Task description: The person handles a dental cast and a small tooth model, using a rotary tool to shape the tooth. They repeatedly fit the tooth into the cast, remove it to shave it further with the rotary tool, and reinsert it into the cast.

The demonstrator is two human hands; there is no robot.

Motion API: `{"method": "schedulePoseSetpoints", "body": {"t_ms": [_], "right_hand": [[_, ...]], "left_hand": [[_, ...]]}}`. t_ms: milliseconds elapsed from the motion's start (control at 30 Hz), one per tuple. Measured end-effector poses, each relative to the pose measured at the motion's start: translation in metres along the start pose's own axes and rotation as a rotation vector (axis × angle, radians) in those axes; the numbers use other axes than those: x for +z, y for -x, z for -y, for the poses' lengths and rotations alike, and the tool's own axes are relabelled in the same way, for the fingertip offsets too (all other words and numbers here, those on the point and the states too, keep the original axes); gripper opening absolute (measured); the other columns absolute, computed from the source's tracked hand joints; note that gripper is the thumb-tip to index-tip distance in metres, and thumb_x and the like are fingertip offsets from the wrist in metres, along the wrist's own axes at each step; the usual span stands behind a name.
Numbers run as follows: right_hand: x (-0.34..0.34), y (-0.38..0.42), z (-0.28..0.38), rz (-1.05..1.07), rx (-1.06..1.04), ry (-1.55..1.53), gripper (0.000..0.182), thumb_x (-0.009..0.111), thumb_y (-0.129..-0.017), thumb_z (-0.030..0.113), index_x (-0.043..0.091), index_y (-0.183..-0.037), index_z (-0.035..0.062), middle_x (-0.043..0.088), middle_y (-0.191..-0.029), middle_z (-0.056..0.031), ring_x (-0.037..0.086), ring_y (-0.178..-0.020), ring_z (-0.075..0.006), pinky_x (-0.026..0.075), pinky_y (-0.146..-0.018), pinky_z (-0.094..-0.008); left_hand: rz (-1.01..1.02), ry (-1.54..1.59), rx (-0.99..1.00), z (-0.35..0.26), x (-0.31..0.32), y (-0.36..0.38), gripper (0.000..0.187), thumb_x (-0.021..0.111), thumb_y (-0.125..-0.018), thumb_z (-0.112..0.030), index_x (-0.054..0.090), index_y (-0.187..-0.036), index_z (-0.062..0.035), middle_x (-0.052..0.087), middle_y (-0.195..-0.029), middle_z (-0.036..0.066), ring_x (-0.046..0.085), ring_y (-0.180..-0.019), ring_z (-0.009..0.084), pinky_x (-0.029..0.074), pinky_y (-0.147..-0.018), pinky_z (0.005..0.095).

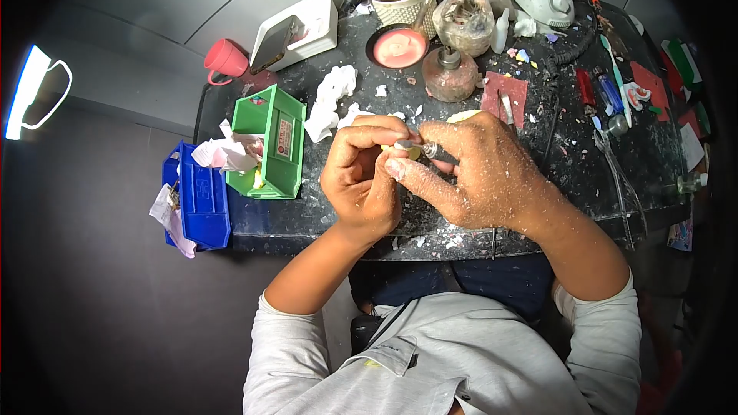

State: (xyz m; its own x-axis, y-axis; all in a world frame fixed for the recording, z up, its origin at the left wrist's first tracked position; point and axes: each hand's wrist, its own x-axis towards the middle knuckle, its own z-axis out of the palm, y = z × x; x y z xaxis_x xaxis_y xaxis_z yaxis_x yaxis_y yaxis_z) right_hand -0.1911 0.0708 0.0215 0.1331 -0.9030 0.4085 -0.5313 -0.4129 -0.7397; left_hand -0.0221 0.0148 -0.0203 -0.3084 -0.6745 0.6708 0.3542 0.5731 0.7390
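My left hand is closed, its fingertips pinching a small pale-yellow piece over the front of the dark work table. Most of that piece is hidden behind my fingers. My right hand, dusted with white specks, is wrapped round a metal rotary handpiece. Its tip points left and meets or nearly meets the yellow piece; the exact contact is covered. Both hands are close together, with the right thumb beside the left fingertips. White shavings lie on the table below them.
A green bin and a blue bin with crumpled paper stand at left. Behind are a pink cup, a white tray, a dish of pink material and a glass burner. Brushes and wires lie at right.
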Motion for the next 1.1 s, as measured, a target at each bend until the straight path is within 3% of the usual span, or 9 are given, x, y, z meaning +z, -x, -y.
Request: {"method": "schedulePoseSetpoints", "body": {"t_ms": [433,1033,1100], "right_hand": [[-0.0043,0.0005,0.0042,0.005,0.062,-0.003,0.043,0.076,-0.093,0.033,0.062,-0.070,-0.0007,0.058,-0.057,-0.0167,0.062,-0.051,-0.0323,0.046,-0.052,-0.0419],[-0.0032,-0.0004,0.0063,0.008,0.036,-0.040,0.044,0.077,-0.094,0.034,0.061,-0.068,0.0018,0.051,-0.053,-0.0112,0.058,-0.048,-0.0269,0.041,-0.050,-0.0407],[-0.0049,-0.0021,0.0087,0.040,0.059,-0.037,0.045,0.072,-0.094,0.040,0.069,-0.074,-0.0002,0.062,-0.055,-0.0179,0.068,-0.053,-0.0348,0.052,-0.052,-0.0430]], "left_hand": [[0.031,0.014,-0.003,0.0013,-0.0018,-0.0019,0.010,0.062,-0.102,0.002,0.059,-0.111,0.0039,0.064,-0.107,0.016,0.063,-0.091,0.0164,0.054,-0.085,0.0310],[-0.002,-0.023,0.051,0.0029,-0.0040,-0.0011,0.011,0.061,-0.101,0.003,0.057,-0.111,0.0031,0.064,-0.107,0.016,0.063,-0.093,0.0167,0.054,-0.087,0.0315],[-0.002,-0.018,0.047,0.0003,-0.0032,-0.0006,0.011,0.062,-0.101,0.003,0.057,-0.111,0.0031,0.064,-0.108,0.016,0.063,-0.093,0.0167,0.054,-0.087,0.0315]]}}
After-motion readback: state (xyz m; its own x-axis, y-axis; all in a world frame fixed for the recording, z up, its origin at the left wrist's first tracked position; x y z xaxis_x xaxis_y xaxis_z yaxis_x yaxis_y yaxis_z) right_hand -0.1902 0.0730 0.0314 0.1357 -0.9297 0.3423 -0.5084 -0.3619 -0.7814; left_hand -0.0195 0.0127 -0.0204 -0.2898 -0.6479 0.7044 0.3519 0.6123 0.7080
